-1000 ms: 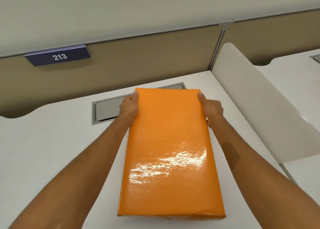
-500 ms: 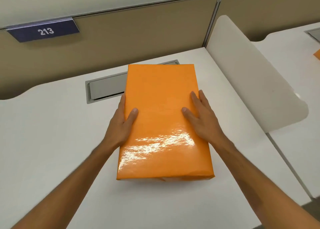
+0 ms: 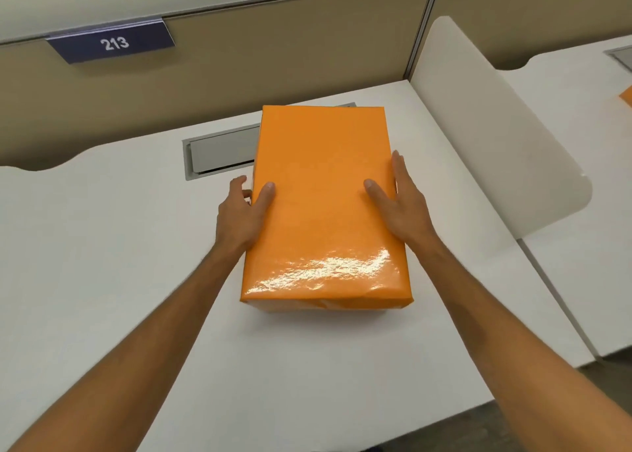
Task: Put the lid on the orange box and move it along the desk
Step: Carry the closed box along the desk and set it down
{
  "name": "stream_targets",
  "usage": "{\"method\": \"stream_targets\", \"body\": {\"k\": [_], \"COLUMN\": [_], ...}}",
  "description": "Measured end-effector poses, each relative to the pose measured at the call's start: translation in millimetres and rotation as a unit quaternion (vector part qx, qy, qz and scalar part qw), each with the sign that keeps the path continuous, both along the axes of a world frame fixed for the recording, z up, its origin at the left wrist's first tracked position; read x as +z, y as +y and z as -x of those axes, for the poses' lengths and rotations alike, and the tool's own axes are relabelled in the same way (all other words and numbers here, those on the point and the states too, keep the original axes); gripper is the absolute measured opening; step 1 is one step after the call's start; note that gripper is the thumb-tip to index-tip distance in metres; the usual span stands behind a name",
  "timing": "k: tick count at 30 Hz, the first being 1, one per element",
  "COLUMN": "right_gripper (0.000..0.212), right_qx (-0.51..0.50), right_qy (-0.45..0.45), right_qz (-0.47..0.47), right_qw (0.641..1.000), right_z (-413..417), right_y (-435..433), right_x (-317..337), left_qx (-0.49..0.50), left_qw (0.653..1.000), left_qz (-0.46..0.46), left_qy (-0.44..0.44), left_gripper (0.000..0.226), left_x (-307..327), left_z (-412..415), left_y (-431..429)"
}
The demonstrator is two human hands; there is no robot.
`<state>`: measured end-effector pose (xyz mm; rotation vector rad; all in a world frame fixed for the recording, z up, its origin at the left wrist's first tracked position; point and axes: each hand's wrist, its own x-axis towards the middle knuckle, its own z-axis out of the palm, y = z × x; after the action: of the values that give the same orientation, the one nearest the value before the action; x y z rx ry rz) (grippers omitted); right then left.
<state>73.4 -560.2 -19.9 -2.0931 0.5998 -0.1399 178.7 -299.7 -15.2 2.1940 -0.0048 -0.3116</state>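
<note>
The glossy orange lid (image 3: pixel 325 205) sits on top of the orange box (image 3: pixel 321 306), of which only a strip of the near face shows below the lid's front edge. The box stands on the white desk (image 3: pixel 119 263). My left hand (image 3: pixel 244 212) holds the lid's left side, thumb on top and fingers down the side. My right hand (image 3: pixel 398 202) holds the right side the same way, thumb on the top surface.
A grey cable hatch (image 3: pixel 219 154) lies in the desk behind the box, partly covered by it. A white divider panel (image 3: pixel 496 137) stands on the right. A tan partition with a "213" plate (image 3: pixel 113 43) runs along the back. An orange corner (image 3: pixel 627 97) shows on the neighbouring desk.
Both hands slid from the far corners of the lid back to its middle sides, and the thumbs came onto the top. The lid has come down over the box.
</note>
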Motion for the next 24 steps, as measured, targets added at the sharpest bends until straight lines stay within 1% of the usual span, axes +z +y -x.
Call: {"method": "stream_targets", "body": {"k": [3,5,7,10,12,17,24], "right_gripper": [0.095,0.096,0.089,0.067,0.060,0.075,0.074], "right_qx": [-0.054,-0.064,-0.061,-0.048,-0.051,-0.045,0.009], "right_qy": [0.016,0.026,0.022,-0.001,-0.011,-0.011,-0.012], "right_qz": [-0.109,-0.182,-0.255,-0.339,-0.350,-0.346,-0.342], "right_qw": [0.992,0.981,0.965,0.939,0.935,0.937,0.939], "right_z": [17.5,34.2,48.6,58.1,58.9,55.3,36.2], "right_y": [-1.4,0.7,4.2,10.3,12.9,19.2,43.1], "right_x": [1.8,-5.0,-11.9,-13.9,-11.0,1.2,21.0], "left_qx": [0.014,0.009,-0.003,-0.016,-0.006,0.024,0.087], "left_qw": [0.996,0.991,0.983,0.970,0.969,0.968,0.968], "left_qz": [0.044,0.065,0.086,0.130,0.143,0.167,0.192], "left_qy": [0.070,0.121,0.165,0.204,0.202,0.185,0.133], "left_gripper": [0.083,0.088,0.091,0.088,0.085,0.080,0.075], "left_x": [1.2,-0.6,-1.8,-3.0,-3.7,4.5,31.0], "left_z": [9.5,18.7,28.8,40.6,46.4,57.8,74.9], "left_y": [16.9,28.4,35.2,34.6,32.6,39.3,76.3]}}
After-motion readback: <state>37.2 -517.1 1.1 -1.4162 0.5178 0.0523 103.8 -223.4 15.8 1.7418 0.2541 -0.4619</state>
